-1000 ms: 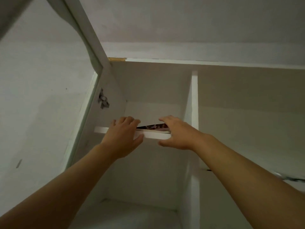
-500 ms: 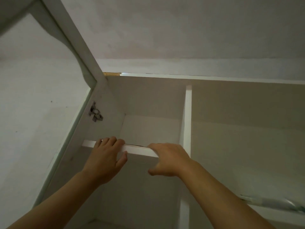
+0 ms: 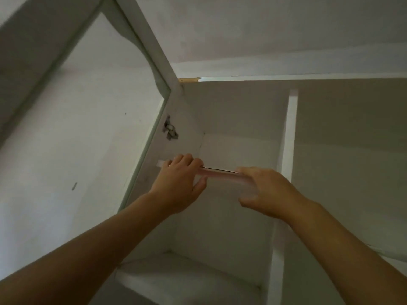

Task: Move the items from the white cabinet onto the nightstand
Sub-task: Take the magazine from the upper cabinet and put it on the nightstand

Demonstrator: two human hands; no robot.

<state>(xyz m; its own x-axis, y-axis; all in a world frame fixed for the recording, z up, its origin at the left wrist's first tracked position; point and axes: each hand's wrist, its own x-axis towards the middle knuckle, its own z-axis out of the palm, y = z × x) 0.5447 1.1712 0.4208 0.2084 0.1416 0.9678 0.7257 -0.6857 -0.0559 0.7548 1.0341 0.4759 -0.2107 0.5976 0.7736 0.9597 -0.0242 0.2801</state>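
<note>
I look up into the white cabinet [image 3: 242,111]. A thin flat item with a pinkish edge [image 3: 222,173], like a book or slim box, pokes out over the front of the upper left shelf [image 3: 161,163]. My left hand [image 3: 179,186] grips its left end, fingers curled over the top and thumb underneath. At the other end my right hand [image 3: 267,191] holds it the same way. The item's top face is hidden from below.
The cabinet door [image 3: 141,40] stands open at the left, its hinge [image 3: 169,130] just above my left hand. A vertical divider [image 3: 290,137] runs close by my right hand. A lower shelf [image 3: 187,280] lies beneath my arms. The right compartment is dim.
The flat item's edge has slid forward past the shelf front, and both hands now clasp it from above and below. My view has tilted further upward.
</note>
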